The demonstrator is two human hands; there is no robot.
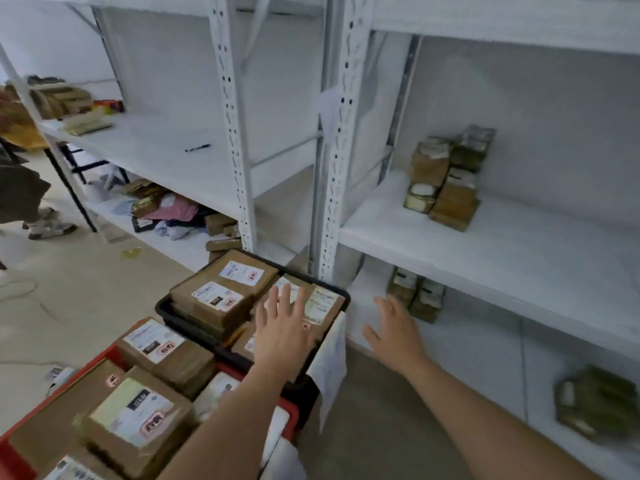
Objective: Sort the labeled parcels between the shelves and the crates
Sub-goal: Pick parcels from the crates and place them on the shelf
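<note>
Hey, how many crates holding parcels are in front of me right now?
2. A black plastic crate sits farther off by the white metal shelves, under the open left hand. A red plastic crate sits nearer, at bottom left. More may lie outside the picture.

Landmark: far crate (pixel 166 308), on the floor before the shelves (pixel 485 244).
Near crate (pixel 10 448): in front of it, touching.
Parcels (pixel 221 292): inside both crates.
Stack (pixel 446 178): on the shelf to its right, higher.
Pen (pixel 197 147): on the shelf behind it, to the left.
</note>
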